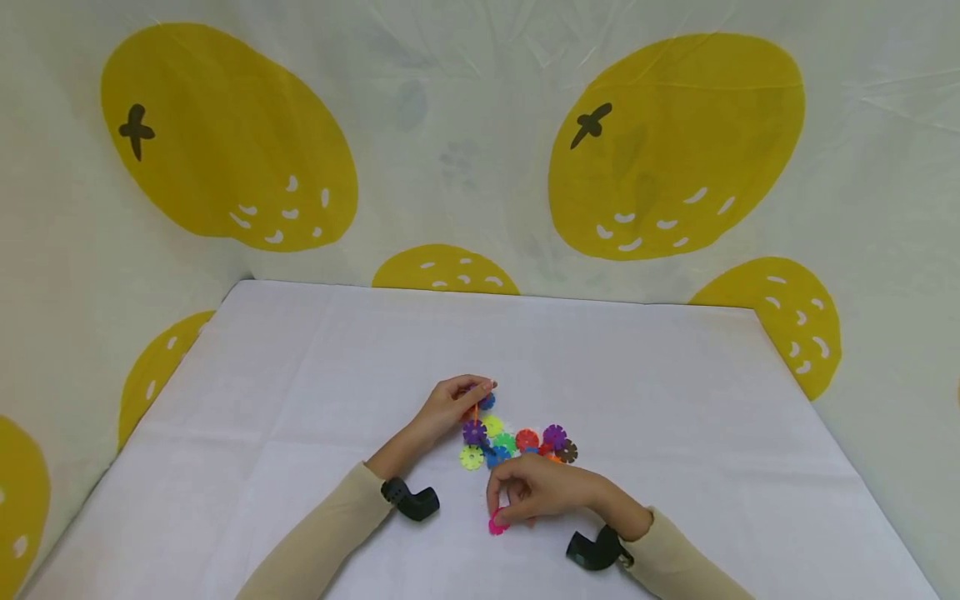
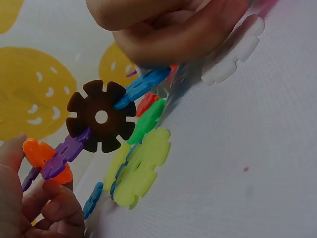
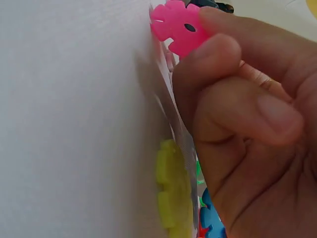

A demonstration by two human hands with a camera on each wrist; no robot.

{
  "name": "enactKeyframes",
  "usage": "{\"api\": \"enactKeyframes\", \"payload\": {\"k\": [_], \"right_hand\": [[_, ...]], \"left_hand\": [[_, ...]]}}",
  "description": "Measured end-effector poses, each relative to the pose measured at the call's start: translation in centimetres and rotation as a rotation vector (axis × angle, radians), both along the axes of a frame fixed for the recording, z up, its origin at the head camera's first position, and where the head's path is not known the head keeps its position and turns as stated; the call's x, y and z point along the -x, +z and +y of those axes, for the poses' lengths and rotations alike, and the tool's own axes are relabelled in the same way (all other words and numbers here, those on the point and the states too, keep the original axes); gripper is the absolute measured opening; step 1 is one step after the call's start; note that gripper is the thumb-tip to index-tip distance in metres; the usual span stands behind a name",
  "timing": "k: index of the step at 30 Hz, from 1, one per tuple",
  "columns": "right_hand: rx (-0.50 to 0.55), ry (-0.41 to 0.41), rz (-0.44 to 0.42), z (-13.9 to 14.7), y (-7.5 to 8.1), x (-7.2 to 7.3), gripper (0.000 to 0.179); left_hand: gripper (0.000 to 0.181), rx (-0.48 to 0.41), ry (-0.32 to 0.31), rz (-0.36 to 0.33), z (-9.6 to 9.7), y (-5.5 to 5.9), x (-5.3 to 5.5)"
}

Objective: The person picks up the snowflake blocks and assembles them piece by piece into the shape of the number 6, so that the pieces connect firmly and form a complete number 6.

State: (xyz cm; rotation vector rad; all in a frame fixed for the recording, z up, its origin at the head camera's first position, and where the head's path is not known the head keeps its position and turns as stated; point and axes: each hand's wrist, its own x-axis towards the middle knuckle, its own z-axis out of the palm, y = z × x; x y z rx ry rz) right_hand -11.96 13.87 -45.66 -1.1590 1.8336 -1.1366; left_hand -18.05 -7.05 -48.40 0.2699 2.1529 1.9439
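Pinches a bright-pink, round, notch-rimmed plastic disc by its edge in the right hand, thumb and fingertips pressed together on it, over the near middle of the white cloth-covered table; probably held so to leave slots free. Clamps a small orange notched plastic disc between thumb and fingers of the left hand, farther off and to the left, likely to steady the joined chain. Runs on from there through a purple slotted disc to a dark round notched disc, perhaps brown, though hard to judge against the light. Farther right, past the right hand: red and violet notched discs, grouped within easy reach.
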Motion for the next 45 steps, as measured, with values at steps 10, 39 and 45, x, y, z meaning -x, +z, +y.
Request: {"api": "enactKeyframes", "payload": {"k": [10, 39, 45], "right_hand": [[0.134, -0.068, -0.013, 0.5, 0.5, 0.8, 0.010], [0.285, -0.769, -0.104, 2.0, 0.4, 5.3, 0.025], [0.282, -0.885, -0.144, 1.3, 0.6, 6.0, 0.030]], "left_hand": [[0.033, 0.018, -0.030, -0.042, -0.2, 0.3, 0.3], [0.037, 0.031, -0.076, -0.015, -0.1, 0.0, 0.1], [0.036, 0.038, -0.093, -0.035, -0.2, 0.0, 0.1]]}}
